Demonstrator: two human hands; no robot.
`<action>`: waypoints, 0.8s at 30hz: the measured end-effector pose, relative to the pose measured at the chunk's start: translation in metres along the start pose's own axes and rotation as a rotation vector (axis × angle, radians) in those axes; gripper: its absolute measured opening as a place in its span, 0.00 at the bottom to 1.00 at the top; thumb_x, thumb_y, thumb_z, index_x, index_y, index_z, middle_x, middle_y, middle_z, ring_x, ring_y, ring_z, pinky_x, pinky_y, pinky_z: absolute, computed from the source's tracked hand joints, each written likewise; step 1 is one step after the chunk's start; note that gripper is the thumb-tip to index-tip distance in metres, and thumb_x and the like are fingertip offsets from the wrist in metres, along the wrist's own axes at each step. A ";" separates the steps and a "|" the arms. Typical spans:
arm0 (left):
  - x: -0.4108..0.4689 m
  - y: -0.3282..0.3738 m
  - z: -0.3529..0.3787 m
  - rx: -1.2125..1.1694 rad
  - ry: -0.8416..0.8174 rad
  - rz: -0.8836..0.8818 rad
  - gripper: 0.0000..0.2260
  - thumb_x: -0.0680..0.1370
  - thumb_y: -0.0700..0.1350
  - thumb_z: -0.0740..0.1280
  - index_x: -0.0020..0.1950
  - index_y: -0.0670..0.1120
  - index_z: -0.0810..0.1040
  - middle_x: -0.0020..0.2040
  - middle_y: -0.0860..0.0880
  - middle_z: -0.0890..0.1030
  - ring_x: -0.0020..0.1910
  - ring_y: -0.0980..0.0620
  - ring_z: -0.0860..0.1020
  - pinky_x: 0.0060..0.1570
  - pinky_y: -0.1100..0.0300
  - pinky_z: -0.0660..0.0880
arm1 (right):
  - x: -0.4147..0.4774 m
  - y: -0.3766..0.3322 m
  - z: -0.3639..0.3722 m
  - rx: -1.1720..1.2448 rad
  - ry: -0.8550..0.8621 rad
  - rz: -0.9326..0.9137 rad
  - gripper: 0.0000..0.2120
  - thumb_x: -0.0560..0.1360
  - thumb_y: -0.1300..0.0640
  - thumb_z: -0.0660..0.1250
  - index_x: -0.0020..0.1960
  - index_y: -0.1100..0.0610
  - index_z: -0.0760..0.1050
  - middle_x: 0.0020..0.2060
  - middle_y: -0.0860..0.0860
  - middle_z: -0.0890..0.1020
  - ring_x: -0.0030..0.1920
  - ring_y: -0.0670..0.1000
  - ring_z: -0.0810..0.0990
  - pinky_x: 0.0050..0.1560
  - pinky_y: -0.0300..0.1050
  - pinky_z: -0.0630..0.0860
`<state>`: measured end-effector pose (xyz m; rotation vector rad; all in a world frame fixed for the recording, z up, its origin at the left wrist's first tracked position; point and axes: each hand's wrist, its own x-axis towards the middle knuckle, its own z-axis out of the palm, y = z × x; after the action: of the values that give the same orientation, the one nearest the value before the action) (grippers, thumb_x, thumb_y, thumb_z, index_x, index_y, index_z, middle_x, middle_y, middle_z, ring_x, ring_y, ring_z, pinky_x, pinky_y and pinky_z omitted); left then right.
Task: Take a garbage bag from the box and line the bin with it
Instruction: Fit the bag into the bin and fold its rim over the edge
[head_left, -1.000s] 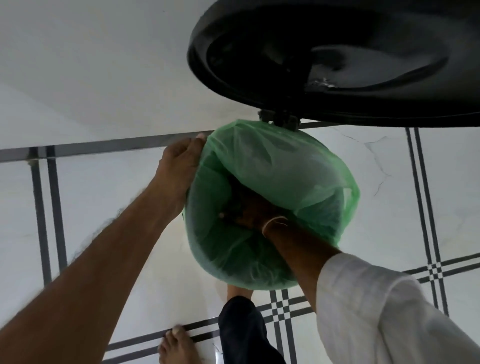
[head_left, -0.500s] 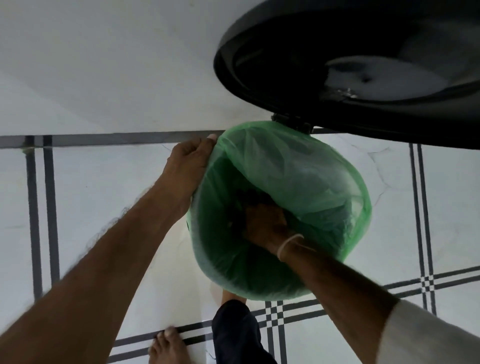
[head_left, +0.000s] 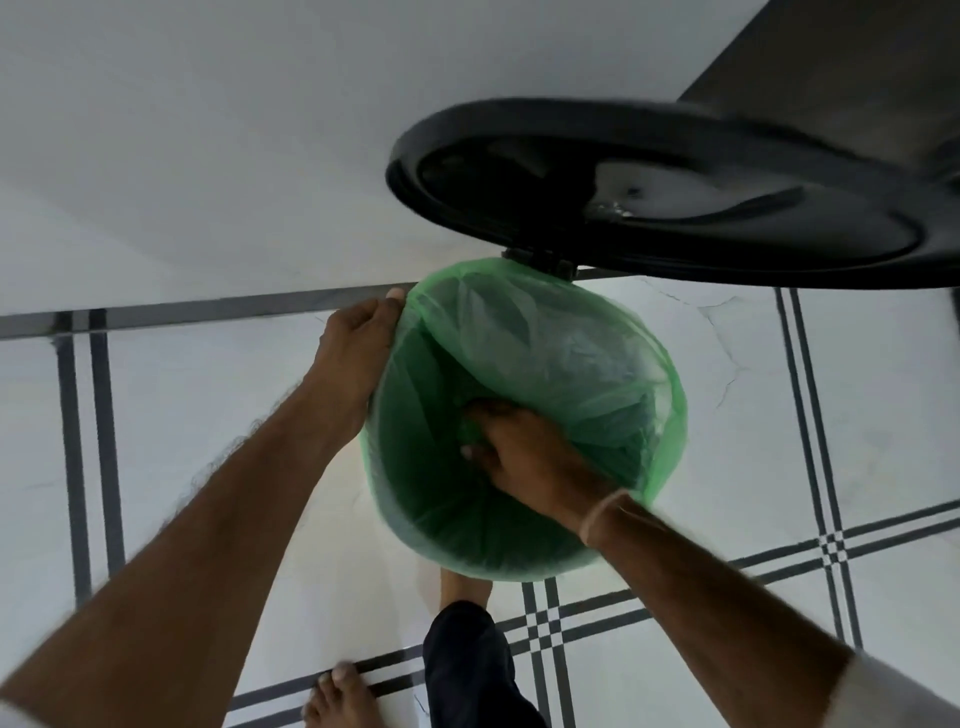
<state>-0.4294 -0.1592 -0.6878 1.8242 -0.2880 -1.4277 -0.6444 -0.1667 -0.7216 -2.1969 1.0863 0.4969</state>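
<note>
A translucent green garbage bag (head_left: 566, 358) sits inside a round bin and is folded over its rim (head_left: 670, 447). The bin's black lid (head_left: 675, 208) stands raised at the back, hinged at the far edge. My left hand (head_left: 356, 353) clasps the bin's left rim over the plastic. My right hand (head_left: 511, 447) is down inside the bin, fingers bunched on a fold of the bag's inner wall. The bin's own body is hidden under the bag.
White floor tiles with dark grey stripe lines surround the bin. A white wall (head_left: 208, 130) rises behind it, and a dark panel (head_left: 831, 57) stands at the top right. My bare feet (head_left: 343, 699) and a dark trouser leg (head_left: 467, 670) are just in front of the bin.
My right hand has come a little higher and further right inside the bag. My left hand has stayed on the rim. The view has shifted, so the lid sits farther right.
</note>
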 end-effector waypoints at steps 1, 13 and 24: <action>-0.002 0.001 0.000 0.007 0.001 -0.005 0.17 0.83 0.59 0.64 0.51 0.49 0.86 0.50 0.45 0.88 0.51 0.44 0.86 0.54 0.48 0.83 | -0.012 -0.001 -0.007 0.044 0.098 -0.011 0.24 0.79 0.52 0.68 0.73 0.58 0.73 0.69 0.58 0.79 0.67 0.61 0.79 0.68 0.53 0.76; -0.017 0.017 0.003 -0.008 -0.048 0.109 0.15 0.80 0.56 0.70 0.41 0.46 0.80 0.38 0.46 0.84 0.39 0.46 0.83 0.47 0.48 0.84 | -0.055 0.013 -0.081 0.248 0.900 0.440 0.23 0.79 0.42 0.68 0.70 0.51 0.75 0.62 0.51 0.80 0.60 0.53 0.76 0.55 0.52 0.71; 0.008 0.018 0.007 -0.001 -0.064 0.156 0.17 0.78 0.55 0.73 0.40 0.43 0.79 0.39 0.40 0.79 0.38 0.46 0.78 0.47 0.50 0.79 | -0.001 0.077 -0.105 1.003 0.787 0.659 0.19 0.78 0.45 0.71 0.37 0.59 0.79 0.29 0.48 0.78 0.32 0.48 0.74 0.40 0.40 0.73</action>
<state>-0.4278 -0.1789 -0.6814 1.7178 -0.4520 -1.3779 -0.7017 -0.2734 -0.6724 -1.0729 1.9163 -0.6347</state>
